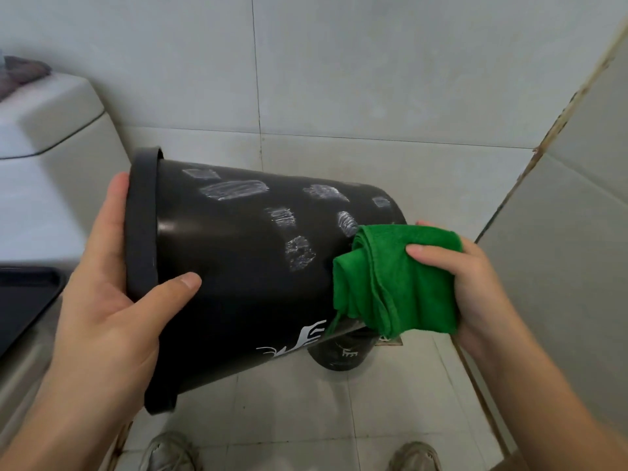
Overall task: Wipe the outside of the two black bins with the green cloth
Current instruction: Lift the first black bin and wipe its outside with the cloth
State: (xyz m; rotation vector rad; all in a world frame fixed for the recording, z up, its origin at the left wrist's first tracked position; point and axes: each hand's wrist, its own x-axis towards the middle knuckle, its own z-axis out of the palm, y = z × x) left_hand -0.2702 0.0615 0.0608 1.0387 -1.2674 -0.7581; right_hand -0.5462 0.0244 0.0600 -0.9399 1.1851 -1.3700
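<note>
Right hand (475,283), at 3 o'clock: fingers and thumb curled round the folded green cloth (401,280), pinching it into a thick pad that presses on the base end of the bin (238,266). Left hand (112,287), at 9 o'clock: thumb laid across the wall, fingers hooked over the rim band (142,226), holding the bin off the floor on its side, mouth toward 9 o'clock.

The white scribble patches (234,189) run from 11 to 2 o'clock along the upper wall and remain unwiped. To clear them, the pad would best travel from base toward rim in overlapping strokes, the left hand turning the bin to bring each patch uppermost; a flat face of cloth should cover more than the bunched edge.

Bin: smooth, slightly glossy black plastic, tapering to the base, with a white printed figure (299,341) at 6 o'clock. Cloth: soft, napped, hemmed. Second bin (339,355): standing on the tiled floor (306,419) behind the first, mostly hidden.
</note>
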